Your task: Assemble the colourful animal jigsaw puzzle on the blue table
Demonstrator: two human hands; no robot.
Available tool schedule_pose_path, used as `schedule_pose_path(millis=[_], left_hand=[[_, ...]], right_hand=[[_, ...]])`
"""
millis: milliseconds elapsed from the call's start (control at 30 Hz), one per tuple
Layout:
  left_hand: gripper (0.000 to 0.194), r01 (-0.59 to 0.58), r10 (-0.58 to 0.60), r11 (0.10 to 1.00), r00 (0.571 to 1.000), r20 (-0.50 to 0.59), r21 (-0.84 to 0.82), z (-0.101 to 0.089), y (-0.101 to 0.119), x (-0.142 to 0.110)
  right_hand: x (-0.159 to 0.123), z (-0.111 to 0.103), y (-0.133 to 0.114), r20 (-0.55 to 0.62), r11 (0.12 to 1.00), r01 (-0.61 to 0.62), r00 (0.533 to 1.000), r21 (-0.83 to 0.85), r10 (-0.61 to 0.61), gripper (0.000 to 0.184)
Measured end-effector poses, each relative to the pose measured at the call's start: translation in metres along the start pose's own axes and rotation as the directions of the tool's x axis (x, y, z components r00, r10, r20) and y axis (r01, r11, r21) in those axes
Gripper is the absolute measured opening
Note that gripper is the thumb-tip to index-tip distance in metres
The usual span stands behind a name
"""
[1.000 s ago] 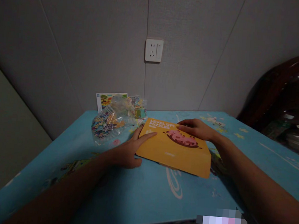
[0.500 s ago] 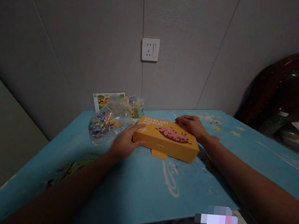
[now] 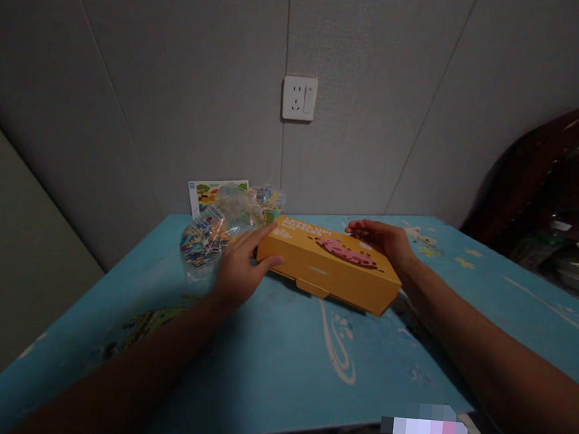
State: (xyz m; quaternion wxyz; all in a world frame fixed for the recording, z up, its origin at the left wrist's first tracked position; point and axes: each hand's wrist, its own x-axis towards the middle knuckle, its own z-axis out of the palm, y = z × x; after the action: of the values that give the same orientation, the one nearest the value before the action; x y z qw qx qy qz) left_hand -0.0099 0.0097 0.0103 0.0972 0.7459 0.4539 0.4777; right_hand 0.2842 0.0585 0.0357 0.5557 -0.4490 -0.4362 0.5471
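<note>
A yellow puzzle box (image 3: 325, 273) with a pink animal picture and white lettering is tilted above the table, its front side turned toward me and a small flap hanging from its lower front edge. My left hand (image 3: 243, 263) grips the box's left end, thumb on the front side and fingers over the top. At the far right edge of the box, my right hand (image 3: 380, 239) has its fingers stretched out and slightly curled; whether they touch the box I cannot tell. Beside my left hand lies a clear plastic bag of puzzle pieces (image 3: 202, 242).
The blue patterned table (image 3: 277, 376) stands against a grey wall with a white socket (image 3: 299, 99). A picture card (image 3: 198, 193) and another bag of pieces (image 3: 273, 201) are at the back left. A dark brown chair (image 3: 525, 155) stands at the right.
The box has tipped, with its front side facing me more. My right hand's fingers have lifted from the box's top. The view has shifted slightly to the left.
</note>
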Motion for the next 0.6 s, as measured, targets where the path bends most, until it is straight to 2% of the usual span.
schedule_pose_path(millis=[67, 133, 200, 267, 300, 367, 433, 500, 600], left_hand=[[0.05, 0.023, -0.034, 0.997, 0.987, 0.155, 0.072, 0.002, -0.006, 0.0], [0.051, 0.035, -0.061, 0.993, 0.967, 0.246, 0.109, 0.004, -0.011, 0.0], [0.052, 0.035, -0.066, 0.992, 0.96, 0.271, 0.119, 0.005, -0.013, 0.0], [0.051, 0.031, -0.064, 0.992, 0.959, 0.276, 0.122, 0.005, -0.013, 0.0], [0.051, 0.032, -0.065, 0.992, 0.959, 0.277, 0.122, 0.005, -0.013, 0.0], [0.053, 0.039, -0.071, 0.992, 0.959, 0.273, 0.122, 0.005, -0.013, 0.0], [0.057, 0.04, -0.073, 0.992, 0.959, 0.273, 0.122, 0.007, -0.013, -0.002], [0.061, 0.03, -0.061, 0.993, 0.959, 0.277, 0.116, 0.01, -0.014, -0.003], [0.06, 0.008, -0.036, 0.995, 0.959, 0.283, 0.099, 0.014, -0.015, -0.004]], right_hand=[[0.001, 0.0, 0.004, 0.014, 0.988, 0.016, 1.0, -0.155, -0.014, 0.024], [0.002, -0.001, 0.005, 0.023, 0.917, 0.074, 0.997, -0.392, -0.07, 0.03], [-0.002, -0.001, -0.002, 0.038, 0.742, 0.183, 0.977, -0.645, -0.208, 0.035], [-0.013, 0.002, -0.016, 0.106, 0.491, 0.305, 0.914, -0.816, -0.391, 0.036], [-0.022, 0.007, -0.023, 0.159, 0.38, 0.364, 0.866, -0.85, -0.474, 0.035], [-0.042, 0.02, -0.034, 0.318, 0.229, 0.493, 0.786, -0.839, -0.53, 0.034], [-0.062, 0.039, -0.033, 0.541, 0.116, 0.641, 0.719, -0.758, -0.436, 0.034], [-0.076, 0.058, -0.019, 0.707, 0.004, 0.74, 0.643, -0.672, -0.296, 0.051], [-0.08, 0.076, 0.013, 0.78, -0.166, 0.765, 0.59, -0.623, -0.208, 0.072]])
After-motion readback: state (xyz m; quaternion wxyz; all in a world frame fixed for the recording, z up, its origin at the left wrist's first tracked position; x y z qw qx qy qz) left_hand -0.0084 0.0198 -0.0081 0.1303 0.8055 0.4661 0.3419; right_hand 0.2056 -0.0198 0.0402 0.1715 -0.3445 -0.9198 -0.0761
